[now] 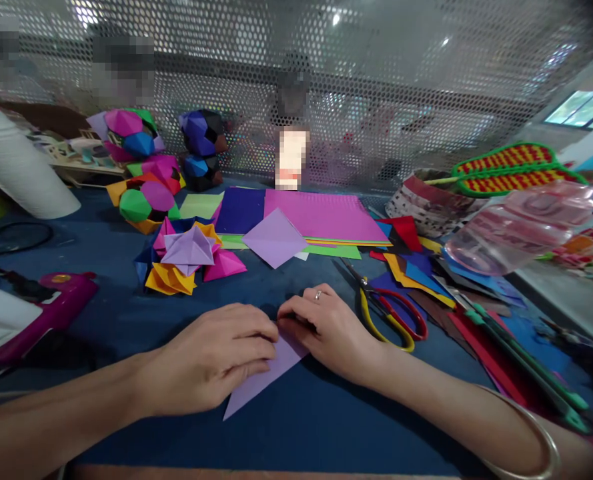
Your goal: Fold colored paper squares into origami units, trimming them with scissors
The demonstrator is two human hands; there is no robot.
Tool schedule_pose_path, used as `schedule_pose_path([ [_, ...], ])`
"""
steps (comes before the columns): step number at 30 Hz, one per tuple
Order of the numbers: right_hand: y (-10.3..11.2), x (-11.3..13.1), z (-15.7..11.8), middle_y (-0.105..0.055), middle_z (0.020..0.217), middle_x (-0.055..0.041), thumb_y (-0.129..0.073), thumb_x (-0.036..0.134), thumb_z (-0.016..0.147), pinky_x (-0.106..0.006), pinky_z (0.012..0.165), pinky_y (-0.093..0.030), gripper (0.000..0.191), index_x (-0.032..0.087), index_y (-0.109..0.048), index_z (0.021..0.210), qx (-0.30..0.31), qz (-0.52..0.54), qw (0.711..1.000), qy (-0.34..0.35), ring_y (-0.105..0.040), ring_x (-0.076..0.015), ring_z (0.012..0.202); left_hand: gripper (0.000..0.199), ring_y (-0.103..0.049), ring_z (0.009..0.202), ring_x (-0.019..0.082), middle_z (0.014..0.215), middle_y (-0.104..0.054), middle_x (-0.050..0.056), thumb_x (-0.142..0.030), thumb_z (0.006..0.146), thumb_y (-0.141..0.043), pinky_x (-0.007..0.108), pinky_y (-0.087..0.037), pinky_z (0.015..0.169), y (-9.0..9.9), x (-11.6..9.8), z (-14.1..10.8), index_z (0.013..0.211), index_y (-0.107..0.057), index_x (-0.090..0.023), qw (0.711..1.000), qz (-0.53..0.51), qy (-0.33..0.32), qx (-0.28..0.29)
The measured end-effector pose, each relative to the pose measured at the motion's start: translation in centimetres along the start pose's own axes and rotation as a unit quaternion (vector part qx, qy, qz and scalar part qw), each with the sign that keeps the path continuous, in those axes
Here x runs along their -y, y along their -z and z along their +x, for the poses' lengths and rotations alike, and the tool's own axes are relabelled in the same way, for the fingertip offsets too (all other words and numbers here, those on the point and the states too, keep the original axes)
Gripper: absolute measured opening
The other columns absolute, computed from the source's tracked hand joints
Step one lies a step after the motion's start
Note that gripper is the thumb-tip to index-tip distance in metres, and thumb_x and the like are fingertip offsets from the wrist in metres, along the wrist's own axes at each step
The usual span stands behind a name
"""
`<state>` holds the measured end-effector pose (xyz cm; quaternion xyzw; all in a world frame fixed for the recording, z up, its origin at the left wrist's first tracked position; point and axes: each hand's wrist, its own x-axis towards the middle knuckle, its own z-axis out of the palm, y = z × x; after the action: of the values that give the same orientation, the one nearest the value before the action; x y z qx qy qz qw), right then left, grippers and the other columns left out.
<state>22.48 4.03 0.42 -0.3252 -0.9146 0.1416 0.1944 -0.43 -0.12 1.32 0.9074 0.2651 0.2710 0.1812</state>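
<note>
A folded sheet of light purple paper (266,383) lies on the blue table (316,427), one pointed corner toward the front edge. Over its left side rests my left hand (221,353), fingers together and bent, pressing on the paper. My right hand (326,327), with a ring on one finger, pinches the paper's upper right part; its fingertips nearly meet those of my left hand. Beyond both hands, a flat purple square (275,239) sits against a stack of pink sheets (321,213).
Folded paper pieces (189,250) stand at left centre, with paper balls (149,200) behind. A magenta glue gun (61,307) lies at far left. Scissors (393,313), coloured scraps (421,280) and a green cutter (526,367) are right. Mesh (226,80) rises behind.
</note>
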Motion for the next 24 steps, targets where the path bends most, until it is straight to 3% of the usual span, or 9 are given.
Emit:
schedule_pose_path([
  [4,1.2,0.1,0.4,-0.068,0.096,-0.0047,-0.056,0.017,0.097,-0.034,0.082,-0.038,0.010,0.018,-0.066,0.099,-0.015,-0.073,0.997,-0.027,-0.059,-0.0207,0.090,0.011,-0.059,0.113,0.017,0.120,-0.065,0.003,-0.016,0.096,-0.059,0.028,-0.043,0.100,-0.4,0.6,-0.2,0.104,-0.065,-0.021,0.999,-0.017,0.037,0.031],
  [7,3.5,0.1,0.4,-0.067,0.101,-0.0086,-0.052,0.020,0.099,-0.035,0.082,-0.043,0.014,0.016,-0.065,0.100,0.015,-0.154,0.983,-0.100,-0.062,-0.0232,0.093,0.011,-0.056,0.120,0.015,0.126,-0.064,0.002,-0.017,0.097,-0.058,0.028,-0.042,0.103,-0.5,1.0,-0.4,0.106,-0.063,-0.023,0.998,-0.013,0.038,0.038],
  [9,5.3,-0.1,-0.3,-0.068,0.099,-0.0109,-0.053,0.027,0.099,-0.036,0.077,-0.045,0.016,0.015,-0.064,0.099,0.044,-0.230,0.956,-0.178,-0.065,-0.0273,0.092,0.012,-0.056,0.122,0.014,0.128,-0.064,0.001,-0.018,0.098,-0.057,0.028,-0.039,0.107,-0.6,1.2,-0.5,0.108,-0.061,-0.023,0.999,-0.006,0.029,0.039],
  [12,6.9,-0.8,-2.2,-0.070,0.090,-0.0148,-0.051,0.046,0.099,-0.040,0.065,-0.045,0.035,0.013,-0.062,0.102,0.071,-0.351,0.875,-0.325,-0.069,-0.0366,0.084,0.014,-0.057,0.123,0.014,0.126,-0.067,0.001,-0.019,0.098,-0.057,0.029,-0.035,0.112,-0.6,1.3,-0.5,0.111,-0.061,-0.023,0.999,0.005,0.015,0.038],
  [14,7.1,-1.5,-3.6,-0.071,0.094,-0.0183,-0.050,0.053,0.097,-0.041,0.066,-0.046,0.045,0.011,-0.060,0.107,0.095,-0.362,0.855,-0.360,-0.069,-0.0396,0.088,0.015,-0.058,0.123,0.015,0.123,-0.069,0.001,-0.019,0.099,-0.056,0.030,-0.035,0.112,-0.6,1.3,-0.5,0.112,-0.061,-0.022,0.999,0.005,0.008,0.038],
  [18,6.4,-2.6,-5.5,-0.067,0.114,-0.0167,-0.048,0.045,0.099,-0.041,0.076,-0.047,0.042,0.014,-0.051,0.128,0.067,-0.254,0.901,-0.344,-0.067,-0.0346,0.098,0.017,-0.059,0.123,0.015,0.117,-0.071,-0.001,-0.019,0.098,-0.057,0.031,-0.035,0.111,-0.5,1.4,-0.6,0.114,-0.062,-0.023,0.999,0.001,0.003,0.037],
  [21,6.5,-2.8,-6.0,-0.066,0.105,-0.0110,-0.051,0.046,0.095,-0.039,0.074,-0.046,0.045,0.019,-0.049,0.130,0.032,-0.125,0.920,-0.370,-0.064,-0.0289,0.090,0.017,-0.059,0.124,0.016,0.118,-0.071,-0.001,-0.019,0.097,-0.060,0.032,-0.034,0.111,-0.5,1.5,-0.7,0.114,-0.062,-0.023,0.999,-0.004,0.005,0.041],
  [24,7.0,-1.7,-6.0,-0.062,0.093,-0.0045,-0.047,0.057,0.096,-0.033,0.068,-0.045,0.044,0.027,-0.050,0.128,-0.002,0.122,0.911,-0.393,-0.059,-0.0213,0.081,0.019,-0.060,0.123,0.017,0.120,-0.072,-0.002,-0.019,0.095,-0.063,0.034,-0.027,0.115,-0.3,1.7,-0.7,0.114,-0.062,-0.023,0.999,-0.005,0.010,0.050],
])
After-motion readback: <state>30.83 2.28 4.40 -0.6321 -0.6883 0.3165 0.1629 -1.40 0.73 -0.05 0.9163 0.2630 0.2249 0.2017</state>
